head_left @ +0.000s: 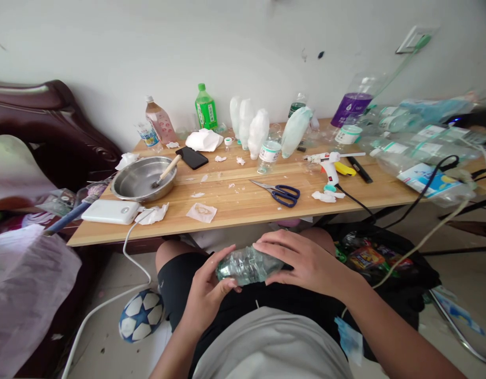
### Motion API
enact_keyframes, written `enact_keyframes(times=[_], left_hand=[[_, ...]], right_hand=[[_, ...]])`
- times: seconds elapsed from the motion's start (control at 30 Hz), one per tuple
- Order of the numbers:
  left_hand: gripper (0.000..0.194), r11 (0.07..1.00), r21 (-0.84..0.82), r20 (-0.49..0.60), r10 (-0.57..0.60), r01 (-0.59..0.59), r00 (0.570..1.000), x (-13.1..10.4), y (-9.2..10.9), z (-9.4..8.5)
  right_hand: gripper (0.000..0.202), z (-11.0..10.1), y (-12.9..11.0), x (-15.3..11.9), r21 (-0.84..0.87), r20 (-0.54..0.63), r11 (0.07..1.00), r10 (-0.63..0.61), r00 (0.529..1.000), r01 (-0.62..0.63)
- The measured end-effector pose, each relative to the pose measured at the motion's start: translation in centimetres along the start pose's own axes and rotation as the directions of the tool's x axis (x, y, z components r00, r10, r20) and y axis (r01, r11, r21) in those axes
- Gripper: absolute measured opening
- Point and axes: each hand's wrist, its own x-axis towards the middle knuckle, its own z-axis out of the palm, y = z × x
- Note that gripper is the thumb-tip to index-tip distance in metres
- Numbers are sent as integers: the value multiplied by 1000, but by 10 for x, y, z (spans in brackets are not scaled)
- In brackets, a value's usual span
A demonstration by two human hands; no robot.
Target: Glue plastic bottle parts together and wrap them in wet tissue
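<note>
A clear, greenish plastic bottle [245,266] lies on its side above my lap, its surface crinkled. My left hand [209,287] wraps round its left end, thumb at the front. Over the right end curls my right hand [298,260], with fingers on top and thumb below. Both ends of the bottle are partly hidden by the fingers. On the table in front lie dark-blue-handled scissors [280,192] and a white glue gun [325,166]. Behind them stand several white-coated shapes [259,131] and a cut bottle piece with a label [269,156].
A metal bowl [127,181] with a brush [166,171], a phone [192,157] and a white power bank [111,211] occupy the wooden table's left side. Clear bottles [396,147] crowd its right end. Cables hang at the right; a ball [141,316] rests on the floor.
</note>
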Motion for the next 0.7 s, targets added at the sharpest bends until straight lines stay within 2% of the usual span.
enact_keyframes(times=[0.27,0.33,0.37,0.4,0.43,0.47,0.5,0.53,0.57,0.63,0.7], left_hand=[[48,986,-89,59,-134,139,989,4,-1,4],[49,990,-80,12,-116,117,993,4,-5,4],[49,993,-72,-25,-94,92,995,4,-7,3],[49,996,-60,-64,-66,62,996,4,-9,2],[49,998,-44,-97,-38,34,995,4,-10,0],[49,1000,-29,-118,-13,9,993,4,-12,-1],[50,1000,-15,-129,12,-14,992,4,-13,-2],[50,999,-2,-129,34,-34,991,4,-13,-3],[51,998,14,-125,57,-56,990,4,-14,-4],[51,993,51,-108,112,-107,988,5,-14,-4],[50,983,95,-78,163,-155,984,5,-13,-5]], right_hand=[[57,-1,3,1,92,73,993,61,995,-68],[60,1,3,-2,80,17,993,90,996,-91],[60,3,2,-4,81,-65,988,135,989,-130],[58,4,1,-7,103,-172,976,207,963,-192],[51,4,-1,-11,156,-274,950,306,912,-272],[42,4,-4,-14,245,-327,902,423,845,-356],[33,4,-6,-17,359,-309,828,540,783,-430],[28,4,-9,-20,476,-223,730,639,736,-490],[28,2,-11,-22,579,-84,612,702,708,-539],[35,0,-14,-25,703,205,370,713,671,-607],[44,-3,-14,-25,747,375,201,660,651,-634]])
